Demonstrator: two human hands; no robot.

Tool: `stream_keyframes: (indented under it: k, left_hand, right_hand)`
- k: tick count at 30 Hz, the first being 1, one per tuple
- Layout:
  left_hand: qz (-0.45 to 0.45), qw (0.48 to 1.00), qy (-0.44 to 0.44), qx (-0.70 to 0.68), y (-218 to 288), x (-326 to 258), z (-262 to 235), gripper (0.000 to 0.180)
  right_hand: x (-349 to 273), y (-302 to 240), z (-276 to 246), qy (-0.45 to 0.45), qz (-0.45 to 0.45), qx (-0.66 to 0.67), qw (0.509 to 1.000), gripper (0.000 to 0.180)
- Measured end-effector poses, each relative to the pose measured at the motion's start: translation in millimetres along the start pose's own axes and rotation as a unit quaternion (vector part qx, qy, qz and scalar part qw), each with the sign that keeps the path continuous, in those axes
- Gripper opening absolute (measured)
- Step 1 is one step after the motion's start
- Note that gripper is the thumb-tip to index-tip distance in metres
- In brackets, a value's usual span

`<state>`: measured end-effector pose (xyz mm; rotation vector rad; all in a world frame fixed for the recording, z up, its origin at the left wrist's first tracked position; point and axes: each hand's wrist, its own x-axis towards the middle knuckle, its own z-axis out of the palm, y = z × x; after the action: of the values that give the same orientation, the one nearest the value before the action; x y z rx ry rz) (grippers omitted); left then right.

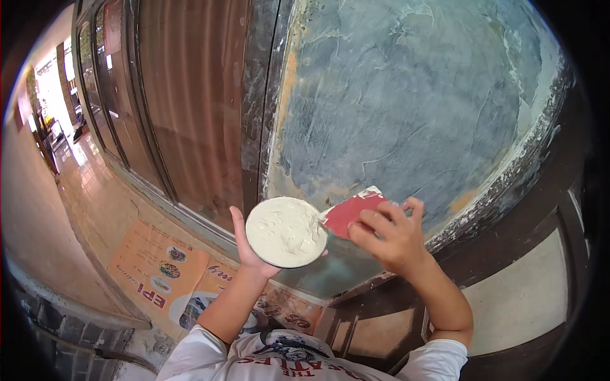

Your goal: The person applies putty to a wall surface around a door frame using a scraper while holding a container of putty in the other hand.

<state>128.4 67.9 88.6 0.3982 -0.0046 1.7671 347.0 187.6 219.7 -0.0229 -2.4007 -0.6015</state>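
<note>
My left hand (253, 255) is under and around a round bowl (283, 266), with the thumb up along its left side. Thick off-white putty (284, 230) fills the bowl, its surface lumpy and furrowed on the right. In my right hand (393, 240) is a flat red scraper (354, 212), gripped between thumb and fingers. White putty smears its upper edge and its left corner, which is at the bowl's right rim. Beyond both hands stands a wall (394, 114) coated in patchy grey-blue, with trowel marks and paler streaks.
A dark wooden frame (257, 82) borders the wall on the left, beside a brown glazed panel (190, 95). Orange printed sheets (159, 263) cover part of the floor below. Dark wood with pale panels (521, 295) stands close on the right. A tiled passage (82, 171) runs off at far left.
</note>
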Motion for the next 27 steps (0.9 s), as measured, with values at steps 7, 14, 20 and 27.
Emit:
stream_keyframes:
  k: [7, 14, 20, 27]
  left_hand:
    - [-0.012, 1.000, -0.017, 0.000, 10, -12, 22, 0.120]
    - [-0.022, 0.998, -0.054, -0.013, 2, -18, 20, 0.114]
    - [0.000, 0.999, -0.039, -0.015, -12, -18, 13, 0.113]
    - [0.025, 1.000, 0.008, -0.005, -37, -14, 14, 0.111]
  right_hand:
    - [3, -17, -7, 0.027, -0.096, -0.087, 0.991, 0.014]
    - [-3, -24, -9, 0.032, -0.108, -0.094, 0.989, 0.012]
    - [-14, -25, -10, 0.049, -0.109, -0.082, 0.989, 0.013]
    - [-30, -14, -14, 0.060, -0.096, -0.075, 0.991, 0.017]
